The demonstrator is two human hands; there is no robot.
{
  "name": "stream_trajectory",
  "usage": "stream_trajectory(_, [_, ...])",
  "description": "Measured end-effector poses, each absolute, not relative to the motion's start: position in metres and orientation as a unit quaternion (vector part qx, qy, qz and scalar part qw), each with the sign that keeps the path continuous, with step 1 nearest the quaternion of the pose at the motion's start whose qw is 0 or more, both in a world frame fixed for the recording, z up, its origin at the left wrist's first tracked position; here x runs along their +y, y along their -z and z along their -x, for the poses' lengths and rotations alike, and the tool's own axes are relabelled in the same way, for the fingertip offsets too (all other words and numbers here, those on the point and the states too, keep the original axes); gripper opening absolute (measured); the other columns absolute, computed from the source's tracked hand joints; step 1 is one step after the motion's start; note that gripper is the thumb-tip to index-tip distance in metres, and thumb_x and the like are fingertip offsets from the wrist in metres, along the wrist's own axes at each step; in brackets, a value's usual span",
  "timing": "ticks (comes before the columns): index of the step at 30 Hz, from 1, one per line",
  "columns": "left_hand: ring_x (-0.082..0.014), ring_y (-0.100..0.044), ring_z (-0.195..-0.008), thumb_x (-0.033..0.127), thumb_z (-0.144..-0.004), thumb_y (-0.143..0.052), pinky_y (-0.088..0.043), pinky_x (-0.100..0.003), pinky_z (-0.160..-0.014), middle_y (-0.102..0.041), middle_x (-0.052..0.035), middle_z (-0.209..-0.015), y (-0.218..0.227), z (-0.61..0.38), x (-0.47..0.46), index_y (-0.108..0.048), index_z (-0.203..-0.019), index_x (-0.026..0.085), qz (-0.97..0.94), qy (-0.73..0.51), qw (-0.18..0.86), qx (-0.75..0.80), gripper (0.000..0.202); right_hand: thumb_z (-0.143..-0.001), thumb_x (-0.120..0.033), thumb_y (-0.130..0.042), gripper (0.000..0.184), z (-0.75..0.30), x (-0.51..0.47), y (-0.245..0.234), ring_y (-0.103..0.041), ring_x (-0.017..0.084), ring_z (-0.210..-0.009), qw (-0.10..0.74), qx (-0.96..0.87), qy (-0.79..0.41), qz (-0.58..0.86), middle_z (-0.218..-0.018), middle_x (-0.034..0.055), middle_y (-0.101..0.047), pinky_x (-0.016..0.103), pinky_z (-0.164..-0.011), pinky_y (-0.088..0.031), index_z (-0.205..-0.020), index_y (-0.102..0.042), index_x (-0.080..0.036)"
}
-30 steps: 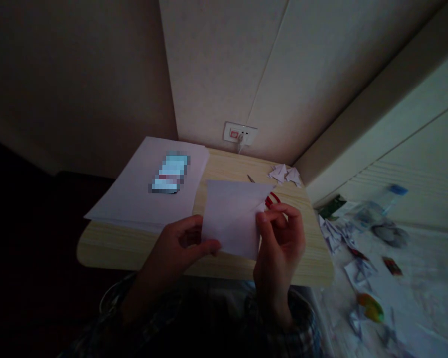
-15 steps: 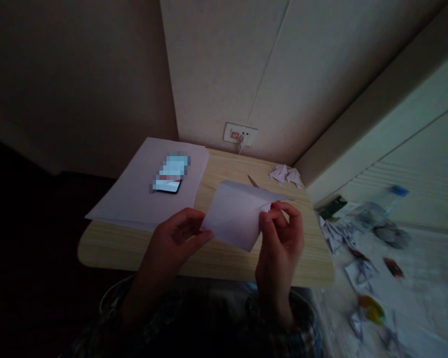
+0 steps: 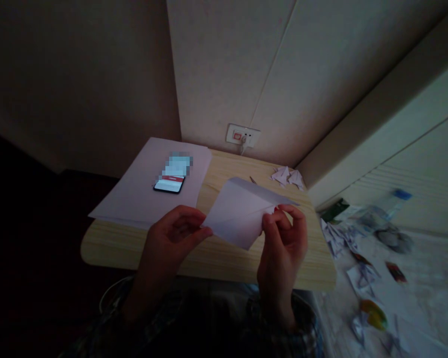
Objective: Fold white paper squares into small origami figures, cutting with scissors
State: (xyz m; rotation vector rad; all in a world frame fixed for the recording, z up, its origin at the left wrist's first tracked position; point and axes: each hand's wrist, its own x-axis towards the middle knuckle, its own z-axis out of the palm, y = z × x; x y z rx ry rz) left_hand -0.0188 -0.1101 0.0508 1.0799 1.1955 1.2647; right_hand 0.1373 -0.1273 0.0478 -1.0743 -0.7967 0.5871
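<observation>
A white sheet of paper (image 3: pixel 235 214) with a crease across it is held up over the small wooden table (image 3: pixel 216 263). My left hand (image 3: pixel 177 233) pinches its left corner between thumb and fingers. At the right corner, my right hand (image 3: pixel 281 243) grips the paper, thumb in front and fingers curled behind. The paper's far edge bends back and extends past the right fingers. Behind it, the tip of a thin dark object (image 3: pixel 253 180) shows; the rest is hidden.
A phone (image 3: pixel 170 184) with a lit screen lies on a stack of white paper (image 3: pixel 127 194) at the left. Folded paper pieces (image 3: pixel 281 175) sit at the back right corner. A plugged wall socket (image 3: pixel 242 135) is behind. Right of the table are a plastic bottle (image 3: pixel 384 206) and more folded paper.
The view has shifted slightly. Both hands keep their hold, while the paper has tilted a little and its crease shows more clearly. More of the thin dark object is covered.
</observation>
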Motion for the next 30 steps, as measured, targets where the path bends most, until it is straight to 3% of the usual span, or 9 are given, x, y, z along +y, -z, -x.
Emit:
stream_trajectory(12, [-0.0144,-0.065,-0.064,0.025,-0.065,-0.076,-0.054,-0.024,-0.064,-0.066,0.0049,-0.065,-0.044,0.020,-0.109,-0.066,-0.072,0.023,-0.401,-0.592,0.480,0.507,0.012,-0.080,-0.013,-0.064,0.024,-0.136,-0.129,-0.046,-0.049,0.008,-0.057,0.738,-0.371,-0.333,0.454,-0.062,-0.0105,-0.054,0.020,-0.055,-0.038,-0.097,-0.052,-0.025])
stream_trajectory(17, [-0.0122,-0.064,-0.062,0.021,-0.066,-0.076,-0.052,-0.021,-0.063,-0.066,0.0059,-0.062,-0.045,0.021,-0.108,-0.067,-0.070,0.023,-0.392,-0.610,0.480,0.494,0.010,-0.080,-0.018,-0.066,0.024,-0.137,-0.129,-0.044,-0.050,0.009,-0.057,0.712,-0.378,-0.348,0.479,-0.064,-0.0090,-0.055,0.020,-0.054,-0.039,-0.101,-0.056,-0.025])
stream_trajectory(22, [-0.0121,-0.062,-0.065,0.020,-0.067,-0.075,-0.051,-0.021,-0.062,-0.066,0.0038,-0.067,-0.045,0.023,-0.106,-0.067,-0.072,0.021,-0.387,-0.631,0.473,0.478,0.009,-0.080,-0.024,-0.068,0.009,-0.139,-0.130,-0.042,-0.054,0.009,-0.060,0.673,-0.404,-0.364,0.502,-0.071,-0.0047,-0.061,0.021,-0.054,-0.042,-0.088,-0.064,-0.022])
stream_trajectory(26, [-0.0115,-0.063,-0.071,0.022,-0.062,-0.079,-0.051,-0.018,-0.061,-0.068,0.0024,-0.081,-0.045,0.019,-0.106,-0.066,-0.085,0.021,-0.358,-0.628,0.525,0.449,0.026,-0.080,-0.020,-0.068,0.004,-0.136,-0.131,-0.045,-0.054,0.009,-0.057,0.675,-0.409,-0.368,0.492,-0.064,-0.0058,-0.060,0.020,-0.053,-0.042,-0.081,-0.065,-0.022])
stream_trajectory(30, [-0.0192,-0.069,-0.073,0.027,-0.058,-0.082,-0.057,-0.029,-0.066,-0.074,-0.0021,-0.083,-0.046,0.009,-0.112,-0.066,-0.090,0.018,-0.365,-0.548,0.586,0.473,0.037,-0.081,-0.026,-0.068,0.011,-0.129,-0.132,-0.044,-0.055,0.010,-0.055,0.684,-0.378,-0.385,0.491,-0.059,-0.0055,-0.059,0.021,-0.053,-0.042,-0.074,-0.062,-0.019])
